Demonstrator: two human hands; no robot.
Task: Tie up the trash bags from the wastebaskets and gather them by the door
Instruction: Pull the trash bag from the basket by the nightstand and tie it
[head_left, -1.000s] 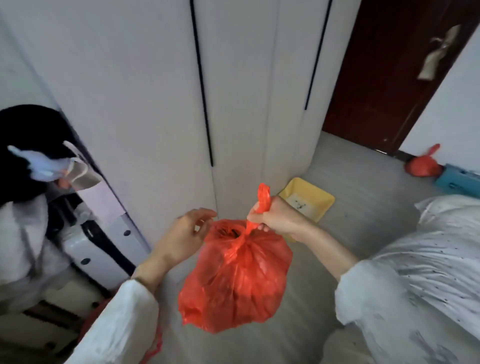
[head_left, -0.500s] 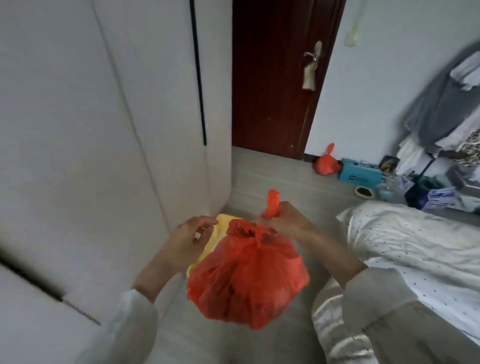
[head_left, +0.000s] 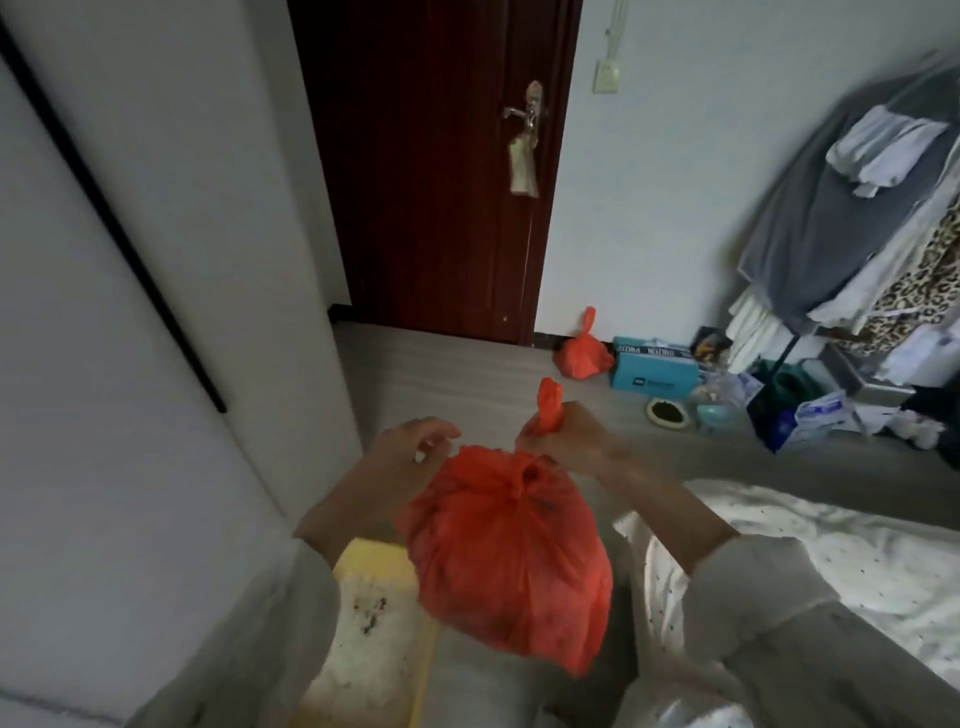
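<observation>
Right hand (head_left: 563, 434) is closed round the twisted neck of the red trash bag (head_left: 506, 566), which is held hanging above the floor (head_left: 447, 384) in the near centre; its contents cannot be made out; left hand (head_left: 402, 460) is kept just beside the bag's top, fingers loosely curled, nothing gripped; a second tied red bag (head_left: 583, 354) is seen far off, right of the dark door (head_left: 431, 171); beside it a blue box (head_left: 652, 370) is set, its lettering unreadable.

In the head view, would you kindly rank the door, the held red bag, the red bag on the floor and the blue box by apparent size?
1. door
2. held red bag, enlarged by nearness
3. and 4. blue box and red bag on the floor look alike; unranked.
</observation>
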